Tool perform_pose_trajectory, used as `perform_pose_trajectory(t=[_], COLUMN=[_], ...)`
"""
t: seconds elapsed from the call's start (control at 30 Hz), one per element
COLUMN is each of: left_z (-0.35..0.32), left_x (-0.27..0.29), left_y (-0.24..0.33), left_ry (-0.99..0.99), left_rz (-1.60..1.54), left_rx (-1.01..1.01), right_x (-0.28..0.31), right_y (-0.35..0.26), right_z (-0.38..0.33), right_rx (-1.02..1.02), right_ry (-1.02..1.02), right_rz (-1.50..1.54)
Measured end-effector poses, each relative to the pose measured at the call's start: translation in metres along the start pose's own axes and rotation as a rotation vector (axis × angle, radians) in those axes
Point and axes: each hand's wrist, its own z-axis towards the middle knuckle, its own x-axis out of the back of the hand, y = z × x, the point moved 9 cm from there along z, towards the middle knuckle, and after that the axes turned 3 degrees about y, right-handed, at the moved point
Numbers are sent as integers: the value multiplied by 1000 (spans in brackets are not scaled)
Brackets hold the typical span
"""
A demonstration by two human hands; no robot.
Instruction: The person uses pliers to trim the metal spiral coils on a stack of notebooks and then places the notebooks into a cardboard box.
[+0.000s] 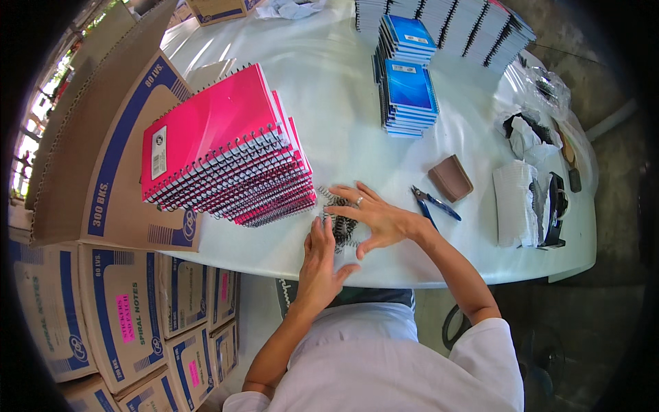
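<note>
A small tangle of black spiral binding coils (342,225) lies on the white table near its front edge. My left hand (320,257) is beside it on the near left, fingers stretched out along the coils. Over the far right side of the pile reaches my right hand (374,216), fingers spread and a ring on one of them. Part of the tangle is hidden under the fingers. Just left of the coils rises a tall stack of pink spiral notebooks (220,147). Blue-handled cutting pliers (436,204) lie to the right, by a brown wallet-like pouch (451,178).
Stacks of small blue notebooks (410,86) stand farther back, with rows of larger spiral-bound books (446,27) behind. An open cardboard box (130,151) is at the left; closed cartons (123,302) are piled below. At right are a white paper stack (515,204) and crumpled plastic (549,89).
</note>
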Motion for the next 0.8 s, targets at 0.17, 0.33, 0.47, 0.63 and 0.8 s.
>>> perform_pose_trajectory(t=[0.17,0.33,0.47,0.63,0.8], left_z=[-3,12,13,12,22], left_x=[-9,-6,-1,-11,-16], left_y=[-2,-9,-27,-28,-14], left_ry=[97,160,129,36,82], left_rz=[133,-6,-267,-255,-364], left_rx=[-41,-18,162,198,104], right_x=[2,3,-10,-18,-22], right_y=[-13,-6,-8,-23,-21], right_z=[-27,-2,27,15,4], right_rx=[-190,-171,-35,27,-85], right_ry=[99,207,209,210,235], right_rz=[-111,-132,-45,-231,-416])
